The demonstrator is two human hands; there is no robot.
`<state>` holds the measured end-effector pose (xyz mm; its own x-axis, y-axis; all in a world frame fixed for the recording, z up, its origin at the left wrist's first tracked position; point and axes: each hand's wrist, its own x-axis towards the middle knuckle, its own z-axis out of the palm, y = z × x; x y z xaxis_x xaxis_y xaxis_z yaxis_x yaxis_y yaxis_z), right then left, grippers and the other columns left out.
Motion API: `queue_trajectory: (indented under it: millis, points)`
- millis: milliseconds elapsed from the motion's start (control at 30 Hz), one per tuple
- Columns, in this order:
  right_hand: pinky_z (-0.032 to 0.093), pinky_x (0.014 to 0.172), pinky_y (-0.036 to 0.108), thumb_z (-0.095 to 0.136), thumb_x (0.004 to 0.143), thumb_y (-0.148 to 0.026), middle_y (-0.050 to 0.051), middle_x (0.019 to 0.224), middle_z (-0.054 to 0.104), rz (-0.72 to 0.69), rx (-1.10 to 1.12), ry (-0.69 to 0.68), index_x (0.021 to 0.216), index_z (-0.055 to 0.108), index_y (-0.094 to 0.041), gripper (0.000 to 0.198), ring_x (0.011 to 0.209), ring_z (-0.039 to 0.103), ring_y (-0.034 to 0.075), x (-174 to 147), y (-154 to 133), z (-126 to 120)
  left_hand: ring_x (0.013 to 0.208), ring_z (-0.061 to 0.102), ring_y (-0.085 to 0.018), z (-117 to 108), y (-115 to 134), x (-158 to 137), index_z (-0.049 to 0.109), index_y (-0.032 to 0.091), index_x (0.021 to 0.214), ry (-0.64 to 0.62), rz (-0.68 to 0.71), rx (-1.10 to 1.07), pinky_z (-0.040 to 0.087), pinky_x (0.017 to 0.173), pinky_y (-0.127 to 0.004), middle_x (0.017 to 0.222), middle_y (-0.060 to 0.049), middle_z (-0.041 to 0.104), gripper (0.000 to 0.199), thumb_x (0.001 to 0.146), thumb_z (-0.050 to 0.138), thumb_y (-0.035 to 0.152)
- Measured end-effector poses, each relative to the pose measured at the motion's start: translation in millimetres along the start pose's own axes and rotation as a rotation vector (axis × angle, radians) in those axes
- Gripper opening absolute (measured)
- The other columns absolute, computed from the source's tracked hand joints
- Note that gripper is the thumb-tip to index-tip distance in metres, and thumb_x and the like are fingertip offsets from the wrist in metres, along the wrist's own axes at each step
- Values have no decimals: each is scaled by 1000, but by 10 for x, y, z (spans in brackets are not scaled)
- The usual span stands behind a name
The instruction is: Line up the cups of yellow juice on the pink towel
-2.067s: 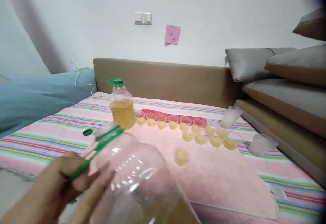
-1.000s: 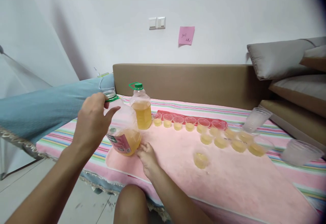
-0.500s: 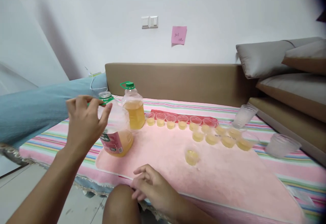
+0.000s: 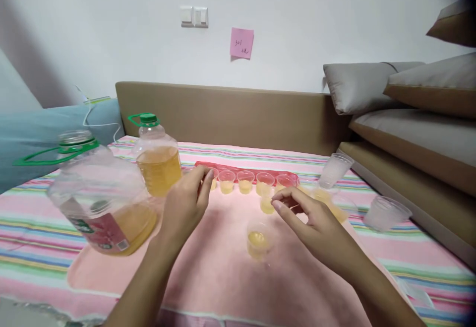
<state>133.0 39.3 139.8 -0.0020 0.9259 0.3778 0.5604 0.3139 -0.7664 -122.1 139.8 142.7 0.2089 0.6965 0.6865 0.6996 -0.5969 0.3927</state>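
Observation:
My left hand (image 4: 186, 200) hovers over the pink towel (image 4: 208, 272), fingers apart, holding nothing, just right of the capped bottle (image 4: 157, 156) of yellow liquid. A larger uncapped bottle (image 4: 98, 200) with a green handle and red label stands at the left, holding a little yellow liquid. My right hand (image 4: 316, 225) floats with fingers loosely curled and empty, above and right of a lone small cup (image 4: 257, 240) of yellow liquid. A row of filled small cups (image 4: 245, 181) lines a red tray (image 4: 290, 174) behind my hands; more cups are hidden behind my right hand.
Two stacks of empty clear cups lie tipped at the right, one (image 4: 334, 170) near the tray and one (image 4: 386, 213) nearer the edge. Cushions (image 4: 409, 118) are piled at the right. A brown backboard (image 4: 230, 113) closes the far side. A blue blanket (image 4: 37, 128) lies left.
The large uncapped bottle was set down at the left and my left hand let go of it. Both hands came forward over the towel towards the cups.

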Motion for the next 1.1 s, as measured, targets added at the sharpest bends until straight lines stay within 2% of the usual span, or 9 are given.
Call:
queue_trajectory:
  millis: [67, 133, 200, 333, 433, 567, 767, 967, 1100]
  points:
    - [42, 75, 35, 51, 109, -50, -1, 106, 62, 32, -83, -25, 105, 62, -26, 27, 97, 58, 24, -17, 111, -29, 71, 64, -15, 214, -102, -116, 58, 23, 95, -63, -75, -31, 42, 64, -27, 82, 3, 67, 23, 106, 40, 32]
    - [42, 83, 38, 57, 107, -51, 0, 115, 60, 33, -177, -66, 113, 61, -27, 25, 106, 55, 26, -70, 191, -20, 74, 68, -15, 330, -192, -267, 57, 24, 111, -120, -139, -45, 45, 65, -27, 95, 2, 71, 18, 102, 41, 25]
    - [40, 88, 43, 71, 99, -52, 3, 119, 59, 17, -276, -105, 117, 59, -26, 34, 109, 53, 31, -132, 251, 19, 71, 67, -14, 361, -235, -405, 52, 26, 125, -172, -185, -47, 46, 63, -27, 105, 1, 71, 27, 100, 45, 24]
    - [39, 87, 46, 98, 77, -46, 8, 125, 55, -34, -385, -125, 119, 54, -24, 64, 112, 50, 37, -207, 309, 143, 62, 64, -15, 321, -195, -520, 55, 28, 123, -253, -282, -31, 45, 60, -29, 95, 2, 69, 25, 100, 47, 34]
    - [41, 81, 43, 103, 73, -41, 9, 128, 52, -41, -390, -144, 117, 52, -23, 70, 115, 48, 38, -198, 297, 230, 64, 63, -16, 328, -154, -500, 56, 29, 122, -266, -331, -45, 44, 62, -31, 93, 2, 68, 25, 100, 46, 38]
    - [41, 77, 42, 102, 71, -35, 8, 121, 54, -2, -404, -177, 111, 51, -22, 66, 106, 51, 35, -154, 277, 308, 67, 64, -15, 388, -131, -492, 55, 30, 123, -309, -336, -84, 44, 64, -32, 99, 3, 69, 25, 100, 46, 35]
    - [37, 67, 39, 78, 83, -27, 4, 95, 54, 8, -458, -186, 100, 50, -21, 33, 80, 51, 26, -127, 303, 387, 68, 64, -15, 427, -96, -538, 54, 31, 123, -360, -327, -92, 45, 66, -33, 105, 2, 69, 24, 101, 46, 36]
    - [35, 64, 39, 63, 89, -37, 6, 95, 54, -24, -411, -194, 99, 50, -20, 23, 80, 51, 27, -132, 303, 427, 69, 65, -16, 442, -104, -548, 54, 30, 123, -365, -315, -106, 45, 67, -33, 107, 2, 70, 24, 102, 48, 37]
    - [35, 63, 39, 54, 93, -37, 6, 94, 54, -51, -402, -185, 98, 49, -21, 17, 79, 51, 26, -134, 303, 441, 70, 65, -16, 429, -103, -550, 53, 30, 124, -367, -302, -110, 46, 67, -33, 108, 2, 69, 23, 102, 48, 37]
